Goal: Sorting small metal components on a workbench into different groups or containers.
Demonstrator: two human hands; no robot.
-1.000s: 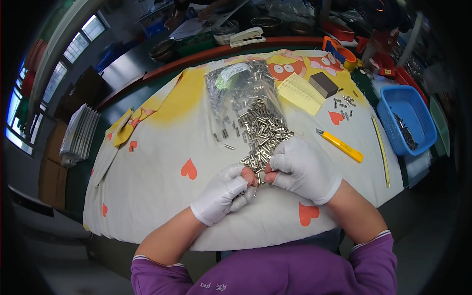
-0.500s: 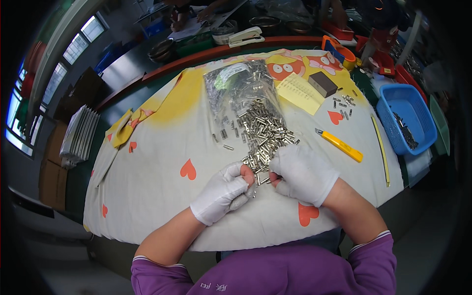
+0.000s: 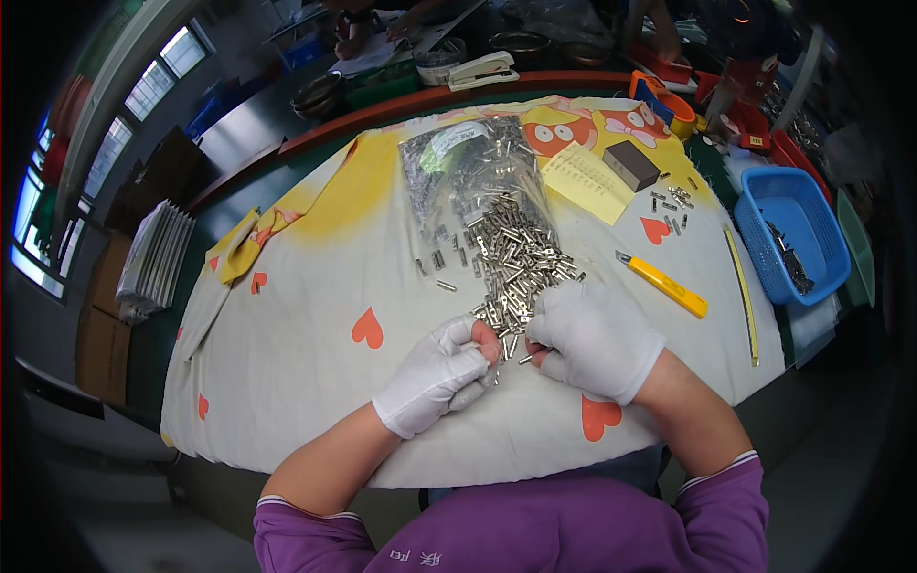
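I can't tell whether the curled right hand (image 3: 594,339) holds anything; the view's lower edge cuts off the purple shirt (image 3: 544,525).

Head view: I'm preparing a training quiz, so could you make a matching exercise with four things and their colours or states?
Things:
1. Left hand
2. Metal parts
3. Utility knife
4. Basket

Descriptions:
A. Yellow, lying flat
B. Blue, at the right
C. Silvery, in a heap
D. White-gloved, thumb bare

Pairs: 1-D, 2-C, 3-A, 4-B
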